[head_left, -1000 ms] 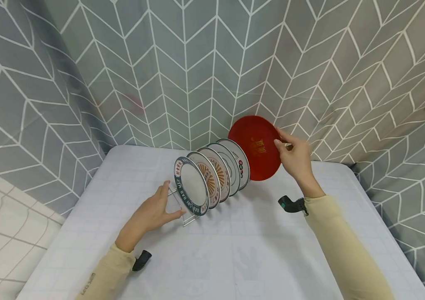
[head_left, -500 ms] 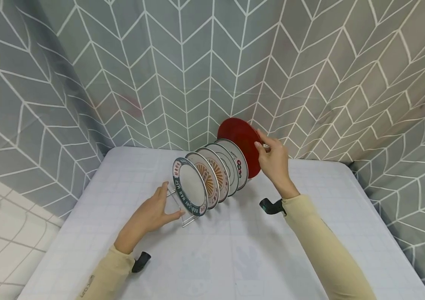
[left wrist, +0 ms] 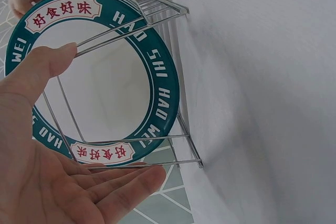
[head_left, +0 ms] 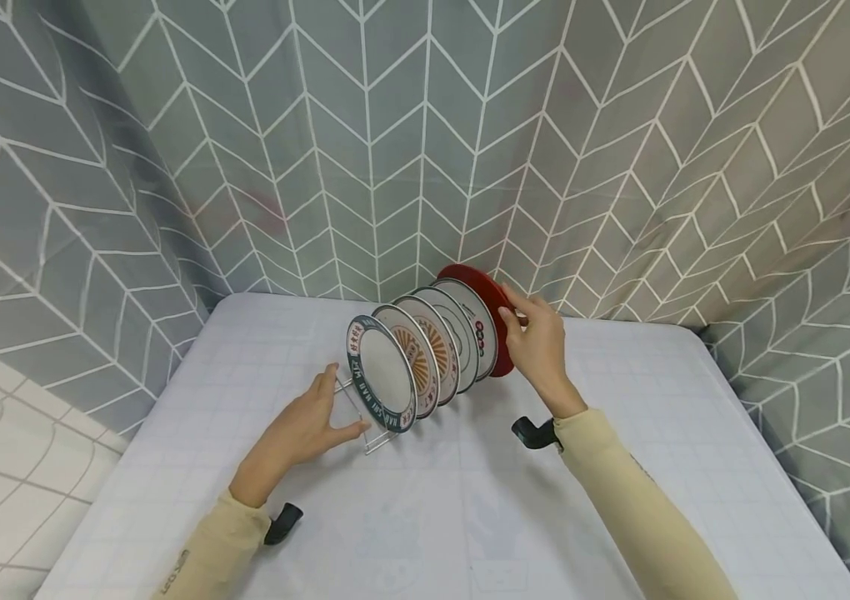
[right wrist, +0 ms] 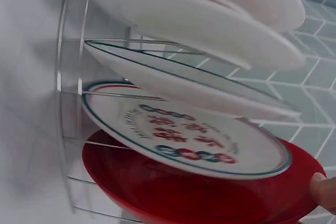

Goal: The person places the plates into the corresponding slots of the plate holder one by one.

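A wire dish rack (left wrist: 191, 145) holds several plates on edge in a row. The nearest is a white plate with a green lettered rim (head_left: 382, 373). At the far end, behind a white plate with red and green print (right wrist: 184, 135), a red plate (right wrist: 189, 192) sits among the wires. My right hand (head_left: 533, 343) pinches the red plate's rim between thumb and fingers; only one fingertip shows in the right wrist view. My left hand (head_left: 310, 419) spreads its thumb and straight fingers across the rack's near end, touching the wires.
The rack stands on a white cloth-covered table (head_left: 425, 525), close to the back edge. Behind it hangs a grey curtain with white zigzag lines (head_left: 395, 150). More patterned cloth (head_left: 830, 367) borders the right side. White tiles (head_left: 12, 467) lie to the left.
My right hand has moved left and down with the red plate, which now stands lower, behind the other plates at the rack's far end. My left hand keeps its place.
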{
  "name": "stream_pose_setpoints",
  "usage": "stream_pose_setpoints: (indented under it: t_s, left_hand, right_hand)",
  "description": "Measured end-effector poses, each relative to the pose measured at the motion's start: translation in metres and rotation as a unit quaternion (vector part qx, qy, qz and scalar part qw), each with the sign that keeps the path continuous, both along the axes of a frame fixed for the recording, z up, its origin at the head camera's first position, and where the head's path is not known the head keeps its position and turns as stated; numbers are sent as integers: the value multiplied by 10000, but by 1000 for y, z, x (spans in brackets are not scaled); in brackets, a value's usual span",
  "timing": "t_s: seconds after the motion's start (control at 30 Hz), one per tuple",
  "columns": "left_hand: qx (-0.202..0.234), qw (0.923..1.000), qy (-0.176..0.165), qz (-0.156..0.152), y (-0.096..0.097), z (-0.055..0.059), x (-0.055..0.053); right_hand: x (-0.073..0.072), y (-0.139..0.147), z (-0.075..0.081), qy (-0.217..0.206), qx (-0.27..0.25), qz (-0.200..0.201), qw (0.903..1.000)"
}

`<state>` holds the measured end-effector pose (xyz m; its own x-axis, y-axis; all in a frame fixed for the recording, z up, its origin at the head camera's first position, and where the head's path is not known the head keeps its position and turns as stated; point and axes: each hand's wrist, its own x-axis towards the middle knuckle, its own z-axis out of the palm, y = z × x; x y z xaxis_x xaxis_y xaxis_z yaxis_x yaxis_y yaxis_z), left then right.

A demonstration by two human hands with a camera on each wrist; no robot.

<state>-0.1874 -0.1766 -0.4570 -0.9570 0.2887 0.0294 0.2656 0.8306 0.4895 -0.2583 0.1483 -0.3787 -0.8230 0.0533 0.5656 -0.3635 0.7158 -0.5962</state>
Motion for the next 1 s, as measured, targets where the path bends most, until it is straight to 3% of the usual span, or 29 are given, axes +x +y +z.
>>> stream_pose_setpoints:
  t_s: [0.27, 0.63, 0.87, 1.0]
  left_hand:
    - [-31, 10000, 67, 3, 0, 0, -1]
    - [-54, 9999, 127, 26, -1, 2, -3]
    - [49, 9999, -87, 38, 0, -1, -1]
    - [-2, 10000, -36, 38, 1, -2, -1]
  right_hand:
    - [-8, 2, -10, -279, -271, 171, 9991]
    - [-11, 1, -10, -422, -385, 114, 9983]
    - [10, 5, -16, -1051, -832, 78, 9909]
    - [20, 9, -27, -1022, -1084, -10, 9888]
